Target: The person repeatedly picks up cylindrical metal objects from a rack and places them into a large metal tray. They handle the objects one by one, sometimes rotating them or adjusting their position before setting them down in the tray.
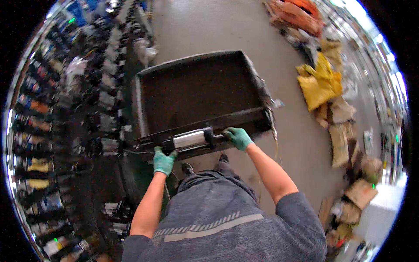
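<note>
A pneumatic-type cylinder [189, 139] with a silver barrel and black end caps lies level across the near edge of a large dark open-topped cart [266, 118]. My left hand [164, 162], in a green glove, is closed at the cylinder's left black end. In a matching glove, my right hand [239, 138] grips the rod that sticks out of its right end. Fingers of both hands are partly hidden behind the gloves' backs. The cart's inside looks dark, with no parts showing in it.
Racks [107, 83] crowded with similar cylinders and metal parts run along the left. To the right, yellow sacks [321, 83], brown sacks [339, 146] and a cardboard box [361, 194] lie on the grey floor [297, 144]. Orange bags [301, 15] lie farther off. A thin cord hangs near the cart's right corner.
</note>
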`<action>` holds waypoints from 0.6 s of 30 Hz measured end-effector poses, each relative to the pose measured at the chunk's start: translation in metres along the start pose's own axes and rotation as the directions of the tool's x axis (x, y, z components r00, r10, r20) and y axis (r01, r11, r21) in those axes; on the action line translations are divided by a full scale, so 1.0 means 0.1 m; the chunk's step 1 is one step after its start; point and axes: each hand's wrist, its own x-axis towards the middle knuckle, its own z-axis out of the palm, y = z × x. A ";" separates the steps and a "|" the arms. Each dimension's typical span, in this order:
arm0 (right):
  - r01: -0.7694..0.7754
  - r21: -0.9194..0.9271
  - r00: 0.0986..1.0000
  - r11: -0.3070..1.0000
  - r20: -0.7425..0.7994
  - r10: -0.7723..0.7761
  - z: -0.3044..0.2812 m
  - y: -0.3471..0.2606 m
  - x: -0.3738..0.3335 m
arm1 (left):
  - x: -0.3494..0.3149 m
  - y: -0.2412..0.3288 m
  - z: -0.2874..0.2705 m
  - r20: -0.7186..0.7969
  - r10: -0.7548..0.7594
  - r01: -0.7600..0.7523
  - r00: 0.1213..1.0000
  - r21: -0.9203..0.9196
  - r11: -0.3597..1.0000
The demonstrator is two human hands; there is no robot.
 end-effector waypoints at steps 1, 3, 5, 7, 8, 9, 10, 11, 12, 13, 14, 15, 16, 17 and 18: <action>-0.286 0.085 0.957 0.954 0.067 0.281 0.01 -0.06 0.09 | -0.01 0.05 -0.01 -0.011 0.020 -0.020 1.000 0.020 1.000; -0.250 0.064 0.963 0.966 0.124 0.241 -0.06 -0.16 0.09 | 0.05 -0.14 0.02 -0.001 0.019 -0.019 1.000 -0.047 0.999; -0.145 -0.044 0.982 0.988 0.119 0.149 -0.11 -0.09 0.04 | 0.04 -0.11 0.05 -0.014 0.040 -0.040 0.999 -0.041 0.998; -0.174 -0.045 0.972 0.984 -0.169 0.164 -0.18 -0.07 -0.07 | -0.01 0.09 -0.03 -0.002 0.025 -0.025 1.000 -0.023 0.999; -0.071 -0.240 0.921 0.968 -0.389 -0.029 -0.24 0.12 -0.14 | -0.02 0.17 -0.04 0.007 0.020 -0.020 1.000 0.008 1.000; -0.119 -0.317 0.841 0.941 -0.535 -0.074 -0.41 0.07 -0.19 | -0.06 0.15 -0.08 -0.006 -0.003 0.003 1.000 0.039 0.999; -0.204 -0.335 0.710 0.920 -0.697 -0.097 -0.53 0.22 -0.25 | -0.06 0.12 -0.08 0.003 -0.015 0.015 1.000 0.033 0.999; -0.324 -0.241 0.605 0.915 -0.796 0.005 -0.65 0.37 -0.35 | -0.05 0.07 -0.09 0.010 -0.029 0.028 1.000 0.026 0.999; -0.492 -0.194 0.572 0.848 -0.807 0.147 -0.78 0.54 -0.45 | -0.04 0.05 -0.08 0.018 -0.038 0.038 0.999 0.021 0.999; -0.666 -0.126 0.476 0.735 -0.831 0.288 -0.78 0.93 -0.58 | -0.04 0.14 -0.06 0.000 0.011 -0.011 1.000 0.085 0.996; -0.690 -0.026 0.495 0.723 -0.746 0.445 -0.83 1.19 -0.64 | -0.03 0.12 -0.04 0.000 0.039 -0.039 0.999 0.053 0.998; -0.714 0.066 0.509 0.697 -0.634 0.582 -0.89 1.39 -0.65 | -0.03 0.08 -0.03 -0.008 0.064 -0.064 0.998 0.020 0.998; -0.735 0.148 0.526 0.662 -0.491 0.694 -0.96 1.27 -0.57 | -0.02 0.04 -0.03 -0.027 0.081 -0.081 0.996 -0.009 0.997; -0.755 0.153 0.532 0.637 -0.425 0.732 -1.02 1.13 -0.45 | -0.01 0.00 -0.04 -0.008 0.047 -0.047 0.999 -0.003 0.999; -0.728 0.155 0.558 0.668 -0.434 0.708 -1.07 1.08 -0.36 | 0.01 0.01 -0.05 0.024 0.020 -0.020 1.000 0.005 1.000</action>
